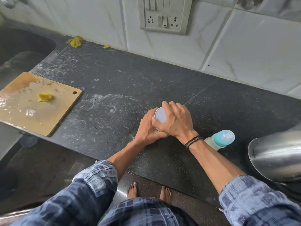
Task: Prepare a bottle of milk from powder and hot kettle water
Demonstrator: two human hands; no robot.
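View from my head, looking down at a dark speckled counter [130, 82]; my two bare hands meet a little right of its middle, near the front edge, around a small round container [157, 129] with a pale lid [160, 115]. My left hand [147, 128] comes in from the left with its fingers wrapped round the container's side; the body is almost wholly hidden behind my hands. My right hand [176, 121] sits on top from the right, fingers and thumb curled over the lid's rim and gripping it; a dark corded bracelet [193, 141] circles that wrist. Both forearms are bare, with blue checked sleeves [97, 176] rolled up.

The baby bottle [219, 141] is on the counter just to the right of my right wrist; it has a teal collar and a clear domed cap, and neither hand touches it. Further right, at the edge of view, is the shiny steel kettle [276, 154], partly cut off.

Well to the left lies a wet wooden cutting board [48, 115] with a yellow scrap [44, 97] on it; beyond it, at the far left, is a dark sink [19, 46]. A crumpled yellow cloth [75, 41] lies at the far edge against the white tiled wall; a socket panel [163, 18] is mounted on that wall. My bare feet [132, 190] show on the floor below the counter's near edge.
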